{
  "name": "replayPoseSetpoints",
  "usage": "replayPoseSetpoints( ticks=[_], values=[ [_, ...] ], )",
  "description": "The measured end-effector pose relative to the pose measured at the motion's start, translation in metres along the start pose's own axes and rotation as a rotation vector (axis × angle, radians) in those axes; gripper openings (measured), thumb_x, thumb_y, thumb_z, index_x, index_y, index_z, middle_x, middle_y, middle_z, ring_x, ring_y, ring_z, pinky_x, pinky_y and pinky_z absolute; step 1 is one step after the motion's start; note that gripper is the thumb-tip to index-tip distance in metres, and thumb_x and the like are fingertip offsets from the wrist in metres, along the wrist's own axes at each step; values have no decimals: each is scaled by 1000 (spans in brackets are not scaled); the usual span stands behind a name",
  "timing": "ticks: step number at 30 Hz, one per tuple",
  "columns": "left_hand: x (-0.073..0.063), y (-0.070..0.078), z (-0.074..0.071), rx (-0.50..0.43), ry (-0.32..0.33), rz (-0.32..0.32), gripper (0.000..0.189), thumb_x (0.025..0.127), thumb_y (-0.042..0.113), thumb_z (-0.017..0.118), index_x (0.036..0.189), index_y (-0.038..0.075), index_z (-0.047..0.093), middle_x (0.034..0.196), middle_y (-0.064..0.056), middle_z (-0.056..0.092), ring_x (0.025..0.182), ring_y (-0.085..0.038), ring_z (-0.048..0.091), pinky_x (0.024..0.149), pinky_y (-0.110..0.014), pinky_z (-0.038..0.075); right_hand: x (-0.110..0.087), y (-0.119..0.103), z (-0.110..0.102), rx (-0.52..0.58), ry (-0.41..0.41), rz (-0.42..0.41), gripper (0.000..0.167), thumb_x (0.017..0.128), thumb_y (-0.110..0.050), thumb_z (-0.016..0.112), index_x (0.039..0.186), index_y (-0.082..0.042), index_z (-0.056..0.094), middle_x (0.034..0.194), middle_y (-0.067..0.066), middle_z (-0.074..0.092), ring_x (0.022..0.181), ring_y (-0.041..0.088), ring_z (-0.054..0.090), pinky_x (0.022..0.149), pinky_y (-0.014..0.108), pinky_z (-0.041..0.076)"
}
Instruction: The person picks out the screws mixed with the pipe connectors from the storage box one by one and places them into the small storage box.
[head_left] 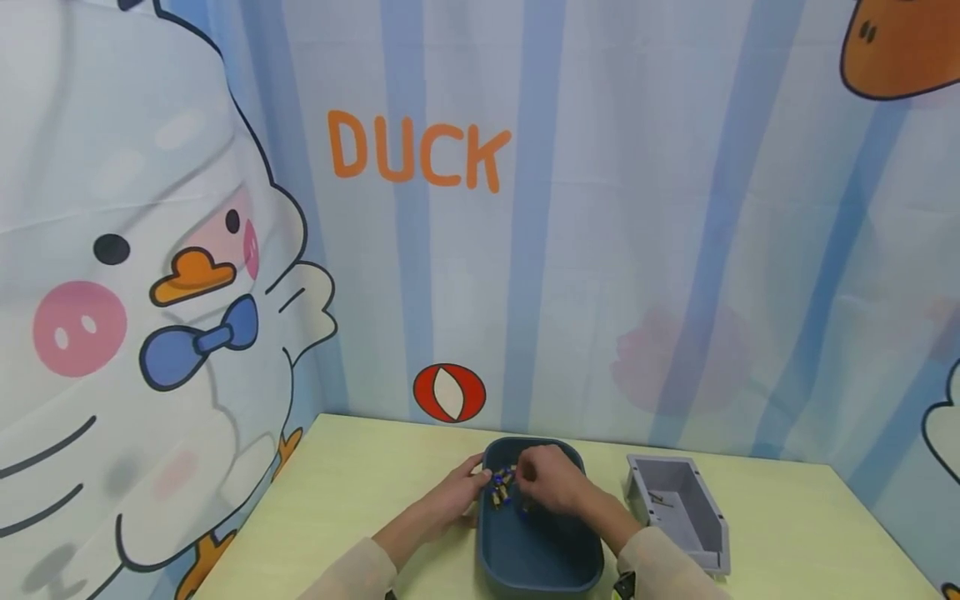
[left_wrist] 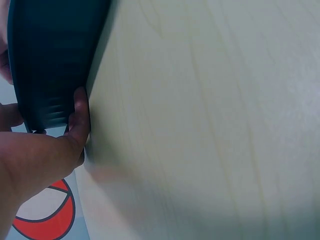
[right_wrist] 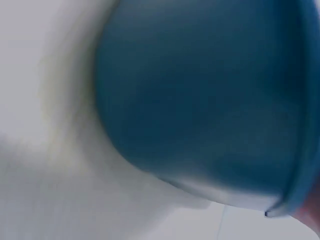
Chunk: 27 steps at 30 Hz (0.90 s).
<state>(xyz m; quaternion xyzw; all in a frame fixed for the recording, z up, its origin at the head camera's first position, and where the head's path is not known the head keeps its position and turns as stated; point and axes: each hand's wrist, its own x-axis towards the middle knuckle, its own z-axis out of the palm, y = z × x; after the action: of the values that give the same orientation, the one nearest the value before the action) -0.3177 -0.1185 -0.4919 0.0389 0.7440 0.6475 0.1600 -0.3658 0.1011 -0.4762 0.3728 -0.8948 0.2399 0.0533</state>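
Observation:
A dark blue plastic tub (head_left: 540,550) stands on the table, long side toward me. Its left side is gripped by my left hand (head_left: 453,493), thumb over the rim and fingers along the outer wall; the left wrist view shows the fingers (left_wrist: 80,115) low against that wall. Small brass-coloured and blue pieces (head_left: 501,487) lie in a heap in the tub's far left part. My right hand (head_left: 553,477) reaches into the tub beside the heap, fingers curled downward; I cannot tell if they hold a piece. The right wrist view shows mostly the tub's outer wall (right_wrist: 200,100).
To the tub's right stands a grey open bin (head_left: 712,521) with a few small brass-coloured pieces (head_left: 660,500) inside. The pale yellow table (head_left: 375,467) ends at a curtain (head_left: 585,292) printed with ducks at the back and left.

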Motion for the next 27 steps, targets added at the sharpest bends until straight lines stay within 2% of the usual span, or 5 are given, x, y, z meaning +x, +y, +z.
replayPoseSetpoints(
  ticks=[8, 13, 19, 27],
  values=[
    [2, -3, -1, 1, 0, -1, 57, 114, 27, 44, 166, 7, 30, 152, -25, 53, 139, -46, 52, 92, -56, 57, -5, -7, -19, 21, -28, 6, 8, 94, -5, 73, 89, -11, 74, 84, -9, 65, 75, 6, 59, 72, 32, 54],
    [4, -5, 0, -6, 10, -2, 57, 114, 27, 44, 166, 7, 30, 152, -26, 52, 139, -46, 52, 91, -55, 57, -13, -6, -26, 51, 6, -3, 5, 96, -7, 73, 91, -8, 74, 87, -8, 67, 78, 6, 61, 73, 33, 55],
    [4, -4, 1, 4, 11, -9, 58, 114, 27, 45, 166, 8, 30, 152, -25, 54, 139, -46, 52, 92, -56, 56, -23, 0, -30, 101, 48, -25, 8, 95, -4, 74, 91, -11, 74, 88, -7, 69, 79, 4, 63, 73, 31, 56],
    [1, -2, 0, -1, 5, -1, 57, 114, 27, 45, 166, 9, 30, 148, -23, 56, 135, -42, 56, 85, -49, 57, -29, 2, -44, 124, 32, -23, 7, 97, -9, 74, 93, -13, 73, 88, -9, 68, 80, 5, 63, 74, 31, 56]
  ],
)
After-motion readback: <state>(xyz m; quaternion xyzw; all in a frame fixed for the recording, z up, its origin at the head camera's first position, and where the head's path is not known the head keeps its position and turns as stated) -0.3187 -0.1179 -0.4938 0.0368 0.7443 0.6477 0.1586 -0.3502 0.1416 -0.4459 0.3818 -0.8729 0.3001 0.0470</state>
